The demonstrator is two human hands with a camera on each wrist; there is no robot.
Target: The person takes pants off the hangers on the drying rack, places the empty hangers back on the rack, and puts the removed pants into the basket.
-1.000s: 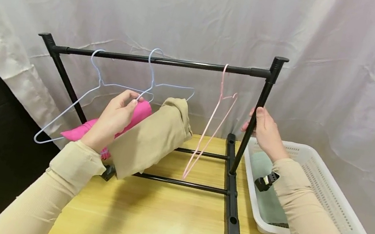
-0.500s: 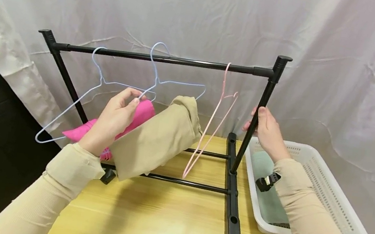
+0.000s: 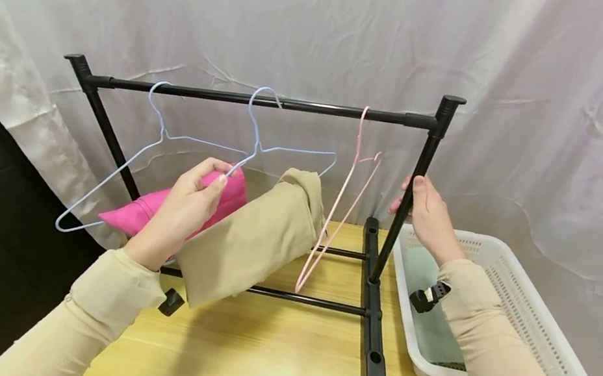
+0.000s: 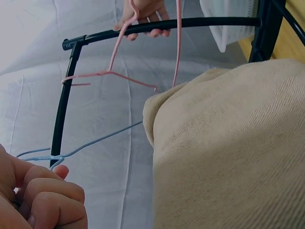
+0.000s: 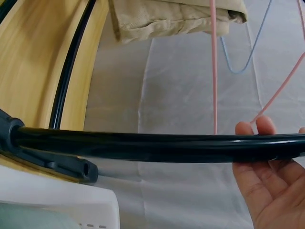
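Observation:
My left hand (image 3: 186,203) pinches the sloping left arm of a light blue clothes hanger (image 3: 257,135). Folded khaki trousers (image 3: 254,240) hang over that hanger, and its hook overlaps the top rail of the black garment rack (image 3: 325,110). In the left wrist view, the khaki cloth (image 4: 228,148) fills the right side, beside my curled fingers (image 4: 55,191). My right hand (image 3: 431,218) holds the rack's right post; in the right wrist view, fingertips (image 5: 265,125) show on one side of the post (image 5: 143,145) and the palm on the other.
Left on the rail hangs another blue hanger (image 3: 160,126) with a bright pink garment (image 3: 147,209). A pink hanger (image 3: 341,188) hangs near the right post. A white plastic basket (image 3: 532,303) with grey-green cloth (image 3: 434,321) stands right of the rack on the wooden table (image 3: 250,364).
My left hand and the blue hanger with the khaki trousers have shifted right; the hook rose above the rail, then came down onto it. My right hand keeps its place on the post.

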